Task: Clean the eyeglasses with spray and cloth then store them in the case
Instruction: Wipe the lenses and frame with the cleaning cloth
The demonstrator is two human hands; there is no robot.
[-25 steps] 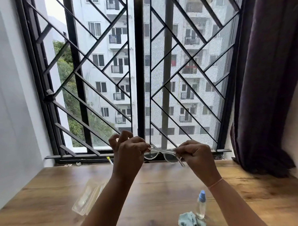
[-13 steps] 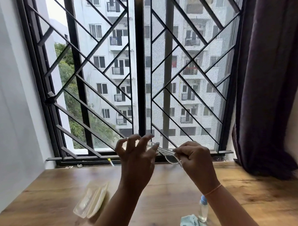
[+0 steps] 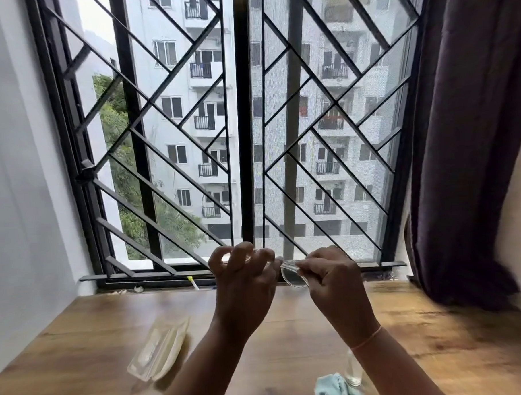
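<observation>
Wooden table (image 3: 80, 339) beneath barred window (image 3: 244, 138); right grip (image 3: 331, 280) pinches the eyeglasses (image 3: 292, 275), left grip (image 3: 245, 284) curled, hold unclear.

A thin band (image 3: 366, 339), seemingly orange thread, circles the right wrist.

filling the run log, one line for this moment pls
right hand: pinches eyeglasses | left hand: at eyeglasses, grip unclear | case, cloth, spray bottle: on table

From where I stand, open table (image 3: 89, 327) runs between the case (image 3: 160, 348) on the left and the cloth (image 3: 336, 389) and bottle (image 3: 354, 371) on the right. The window grille (image 3: 177, 171) blocks the far edge, a curtain (image 3: 466, 158) crowds the right, and a wall (image 3: 19, 178) the left.
</observation>
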